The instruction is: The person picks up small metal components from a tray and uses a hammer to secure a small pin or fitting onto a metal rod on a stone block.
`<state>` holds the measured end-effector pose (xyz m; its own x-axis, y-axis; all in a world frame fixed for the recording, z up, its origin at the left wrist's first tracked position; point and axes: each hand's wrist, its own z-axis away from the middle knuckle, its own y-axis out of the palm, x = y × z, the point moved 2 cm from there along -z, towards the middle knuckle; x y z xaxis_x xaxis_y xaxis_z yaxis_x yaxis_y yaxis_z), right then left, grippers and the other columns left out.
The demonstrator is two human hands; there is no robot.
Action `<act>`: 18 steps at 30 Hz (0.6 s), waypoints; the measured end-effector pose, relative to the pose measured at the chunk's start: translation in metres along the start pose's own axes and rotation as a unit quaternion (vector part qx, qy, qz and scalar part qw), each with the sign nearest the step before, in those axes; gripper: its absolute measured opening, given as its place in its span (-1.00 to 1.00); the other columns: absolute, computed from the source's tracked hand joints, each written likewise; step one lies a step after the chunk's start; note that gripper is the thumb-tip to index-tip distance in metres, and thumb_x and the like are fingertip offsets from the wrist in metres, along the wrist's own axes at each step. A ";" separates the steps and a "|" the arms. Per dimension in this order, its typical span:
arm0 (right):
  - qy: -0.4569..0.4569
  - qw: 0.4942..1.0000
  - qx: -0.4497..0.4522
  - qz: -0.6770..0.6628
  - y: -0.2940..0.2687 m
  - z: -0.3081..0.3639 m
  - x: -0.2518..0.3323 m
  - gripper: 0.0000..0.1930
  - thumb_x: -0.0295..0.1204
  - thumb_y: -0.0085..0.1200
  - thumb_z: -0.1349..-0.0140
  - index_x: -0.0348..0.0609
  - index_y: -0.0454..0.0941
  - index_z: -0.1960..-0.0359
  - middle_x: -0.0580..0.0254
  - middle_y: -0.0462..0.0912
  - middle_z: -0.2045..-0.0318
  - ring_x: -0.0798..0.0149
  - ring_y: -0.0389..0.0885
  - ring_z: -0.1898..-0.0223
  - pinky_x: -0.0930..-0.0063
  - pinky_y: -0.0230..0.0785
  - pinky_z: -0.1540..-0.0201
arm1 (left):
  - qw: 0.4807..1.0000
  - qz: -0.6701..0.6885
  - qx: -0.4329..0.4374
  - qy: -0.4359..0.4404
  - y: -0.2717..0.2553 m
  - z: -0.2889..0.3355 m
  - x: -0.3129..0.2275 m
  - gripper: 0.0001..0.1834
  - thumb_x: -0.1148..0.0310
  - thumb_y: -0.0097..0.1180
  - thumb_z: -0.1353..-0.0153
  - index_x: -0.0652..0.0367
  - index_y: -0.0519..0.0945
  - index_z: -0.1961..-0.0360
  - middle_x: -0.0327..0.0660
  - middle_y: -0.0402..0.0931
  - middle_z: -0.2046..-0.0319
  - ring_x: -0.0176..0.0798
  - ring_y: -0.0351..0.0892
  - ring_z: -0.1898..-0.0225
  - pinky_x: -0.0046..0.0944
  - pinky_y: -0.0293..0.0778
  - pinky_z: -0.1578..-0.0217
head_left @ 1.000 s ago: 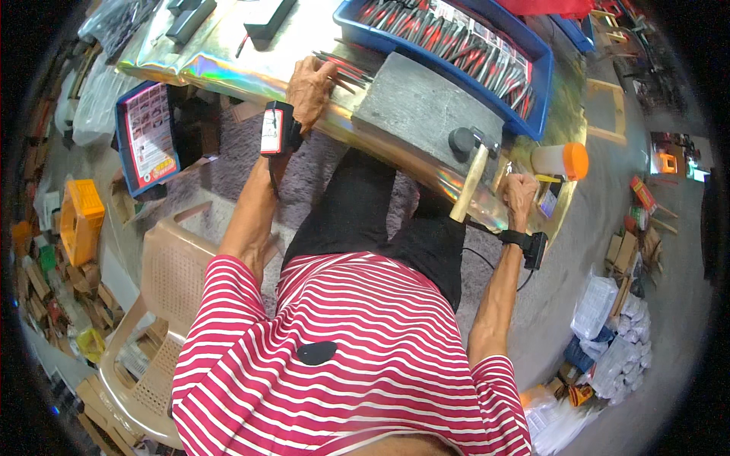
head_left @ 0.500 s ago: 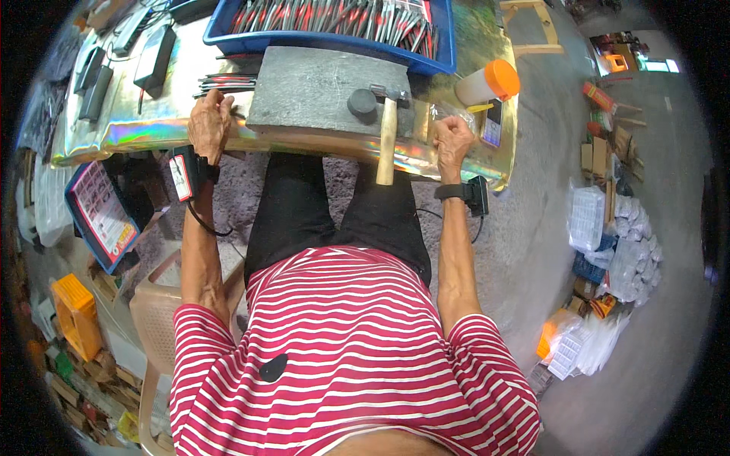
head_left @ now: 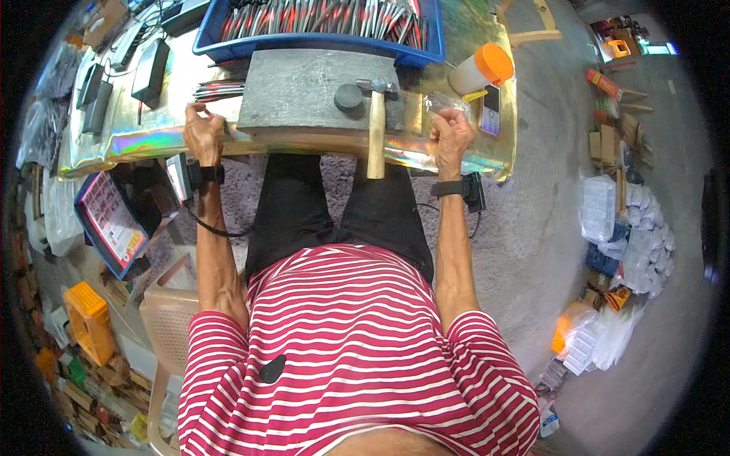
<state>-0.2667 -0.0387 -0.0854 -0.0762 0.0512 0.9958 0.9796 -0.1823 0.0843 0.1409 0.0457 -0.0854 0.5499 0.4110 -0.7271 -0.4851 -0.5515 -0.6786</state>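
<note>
My left hand (head_left: 204, 137) is at the table's front edge, fingers curled in a pinch. A hint of red shows by the fingertips, too small to name. Just beyond it lies a small pile of thin black, red and silver pen-like sticks (head_left: 220, 90). My right hand (head_left: 452, 138) is closed beside a crumpled clear plastic bag (head_left: 441, 102); what its fingers hold, if anything, is hidden. Between the hands sits a grey slab (head_left: 296, 91). On it rest a round black piece (head_left: 348, 97) and a hammer (head_left: 376, 137), its wooden handle jutting over the front edge.
A blue tray (head_left: 319, 55) full of similar sticks stands behind the slab. To the right are an orange-lidded jar (head_left: 480, 70) and a phone-like device (head_left: 490, 110). Black boxes (head_left: 150, 72) with cables lie at left. A plastic chair (head_left: 169, 323) stands low at left.
The left hand has drawn slightly back from the pile and its fingers have shifted. The right hand stays closed near the plastic bag. The whole view has shifted a little.
</note>
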 end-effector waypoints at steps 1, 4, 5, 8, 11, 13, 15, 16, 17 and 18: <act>0.000 1.000 -0.001 -0.001 -0.001 0.001 0.002 -0.91 -0.61 0.00 0.11 -0.24 0.38 0.52 0.39 0.36 0.69 0.58 0.28 0.72 0.76 0.14 0.69 | 1.000 0.000 0.000 0.001 0.000 0.001 0.004 -0.63 0.40 0.07 0.22 0.27 0.36 0.30 -0.04 0.46 0.57 -0.08 0.47 0.53 -0.15 0.36 0.42; 0.028 0.998 0.013 -0.059 -0.002 0.002 0.004 -0.90 -0.57 0.04 0.08 -0.24 0.39 0.50 0.39 0.38 0.62 0.58 0.28 0.71 0.73 0.19 0.70 | 0.957 0.283 0.012 -0.067 -0.004 0.014 0.005 -0.42 0.55 0.18 0.17 0.27 0.19 0.08 -0.15 0.44 0.55 -0.32 0.44 0.52 -0.39 0.40 0.51; 0.033 0.997 0.021 -0.070 -0.002 0.002 0.005 -0.89 -0.56 0.04 0.08 -0.24 0.39 0.48 0.39 0.39 0.61 0.58 0.29 0.70 0.73 0.20 0.69 | 0.957 0.283 0.013 -0.066 -0.007 0.018 0.000 -0.42 0.55 0.18 0.17 0.27 0.19 0.08 -0.15 0.44 0.55 -0.32 0.44 0.52 -0.39 0.40 0.51; 0.042 0.994 0.035 -0.098 -0.001 0.005 0.010 -0.89 -0.56 0.05 0.06 -0.24 0.40 0.47 0.37 0.41 0.60 0.56 0.31 0.69 0.73 0.20 0.67 | 0.834 0.519 0.019 -0.189 -0.010 0.024 -0.002 -0.35 0.67 0.12 0.13 0.39 0.06 0.00 0.11 0.35 0.29 -0.16 0.46 0.37 -0.28 0.50 0.31; 0.046 0.989 0.054 -0.127 0.003 0.010 0.019 -0.90 -0.55 0.04 0.02 -0.25 0.40 0.46 0.30 0.45 0.57 0.52 0.35 0.67 0.72 0.22 0.66 | 0.715 0.660 0.078 -0.217 -0.016 0.027 -0.012 -0.35 0.73 0.06 0.12 0.39 0.06 -0.02 0.20 0.26 0.18 -0.10 0.42 0.27 -0.25 0.50 0.22; 0.047 0.987 0.071 -0.140 0.008 0.013 0.029 -0.91 -0.54 0.03 0.00 -0.25 0.39 0.45 0.26 0.47 0.56 0.51 0.37 0.65 0.71 0.23 0.65 | 0.684 0.690 0.084 -0.224 -0.018 0.031 -0.025 -0.41 0.73 0.01 0.07 0.38 0.10 -0.03 0.18 0.28 0.18 -0.10 0.39 0.21 -0.29 0.49 0.19; 0.055 0.975 0.119 -0.181 0.016 0.018 0.041 -0.90 -0.53 0.01 -0.03 -0.25 0.39 0.42 0.19 0.50 0.53 0.49 0.40 0.62 0.70 0.25 0.63 | 0.573 0.777 0.203 -0.164 -0.018 0.038 -0.042 -0.47 0.71 -0.03 0.03 0.38 0.16 -0.02 0.10 0.30 0.19 -0.14 0.40 0.21 -0.31 0.47 0.16; 0.062 0.971 0.133 -0.188 0.020 0.019 0.046 -0.89 -0.52 0.00 -0.04 -0.25 0.38 0.39 0.17 0.50 0.52 0.49 0.41 0.62 0.69 0.27 0.62 | 0.553 0.785 0.230 -0.157 -0.019 0.045 -0.055 -0.49 0.68 -0.05 0.01 0.37 0.18 -0.03 0.03 0.32 0.21 -0.19 0.40 0.20 -0.35 0.46 0.15; 0.064 0.970 0.138 -0.189 0.024 0.021 0.049 -0.89 -0.52 0.00 -0.04 -0.25 0.38 0.39 0.17 0.50 0.52 0.49 0.41 0.62 0.69 0.27 0.62 | 0.538 0.789 0.243 -0.167 -0.020 0.051 -0.068 -0.54 0.68 -0.05 0.01 0.39 0.22 0.02 -0.02 0.34 0.25 -0.21 0.41 0.24 -0.37 0.48 0.17; 0.072 0.967 0.146 -0.196 0.030 0.024 0.054 -0.89 -0.52 0.00 -0.05 -0.25 0.38 0.40 0.17 0.50 0.52 0.49 0.41 0.61 0.69 0.27 0.61 | 0.539 0.788 0.237 -0.182 -0.018 0.058 -0.081 -0.57 0.67 -0.04 0.01 0.39 0.24 0.05 -0.05 0.36 0.28 -0.23 0.42 0.26 -0.40 0.49 0.20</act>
<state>-0.2370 -0.0178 -0.0303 -0.4575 -0.0799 0.8856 0.8791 0.1094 0.4640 0.0658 0.0643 -0.0198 -0.9257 -0.1344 -0.3535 -0.3216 -0.2118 0.9229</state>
